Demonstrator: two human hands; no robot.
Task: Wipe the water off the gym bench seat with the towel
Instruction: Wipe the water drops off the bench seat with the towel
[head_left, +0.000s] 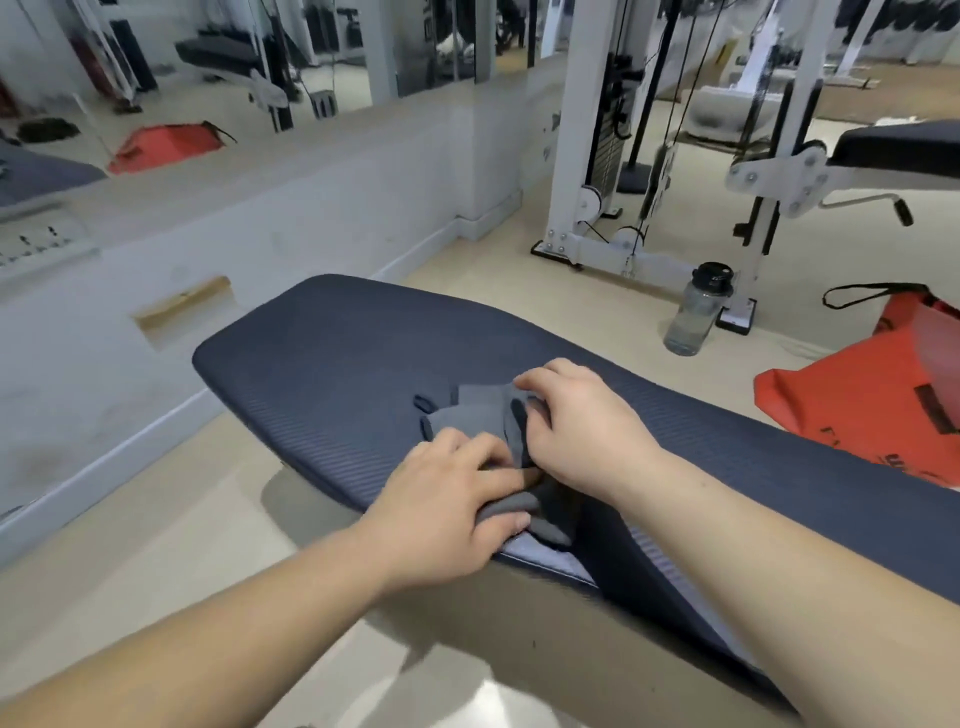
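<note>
A dark blue ribbed gym bench seat (332, 353) runs from centre left to the lower right. A crumpled grey towel (480, 415) lies on its near half. My left hand (447, 504) rests on the towel's near edge, thumb tucked under a fold at the seat's side. My right hand (576, 421) presses on the towel's right part, fingers curled over the cloth. Both hands touch each other over the towel. Water on the seat is too faint to make out.
A clear water bottle (698, 312) with a black lid stands on the floor beyond the bench. An orange bag (878, 400) lies at the right. A white cable machine (597, 156) and another bench (893, 150) stand behind. A low wall with mirrors (260, 208) runs along the left.
</note>
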